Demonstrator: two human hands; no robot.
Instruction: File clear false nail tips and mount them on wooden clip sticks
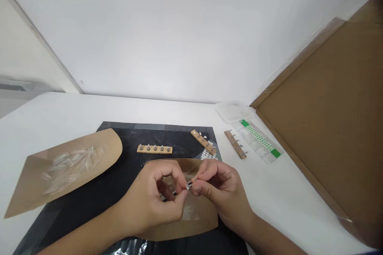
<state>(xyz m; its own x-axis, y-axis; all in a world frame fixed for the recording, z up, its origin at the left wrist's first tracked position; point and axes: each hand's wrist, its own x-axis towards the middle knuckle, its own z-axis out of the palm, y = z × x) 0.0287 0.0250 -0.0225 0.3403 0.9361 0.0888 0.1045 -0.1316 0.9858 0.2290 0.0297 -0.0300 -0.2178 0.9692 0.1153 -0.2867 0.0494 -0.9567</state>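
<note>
My left hand (163, 195) is closed in a pinch at the middle of the view, thumb and forefinger on a small shiny piece (188, 186). My right hand (223, 191) pinches at the other side of that piece, its fingertips almost meeting the left ones. What the right fingertips hold is too small and hidden to name. A thin dark shape shows below the left fingers. Beneath both hands lies a brown paper sheet (206, 221), with small clear and whitish bits on it, partly hidden by the hands.
Brown strips with metal studs lie behind the hands: one (154, 149) on the black mat (125, 175), another (203, 142) by white stickers, a third (235, 144) farther right. Left, brown paper (109, 143) bears clear tubes (74, 163). A green-labelled clear pack (260, 139) and cardboard (326, 119) stand right.
</note>
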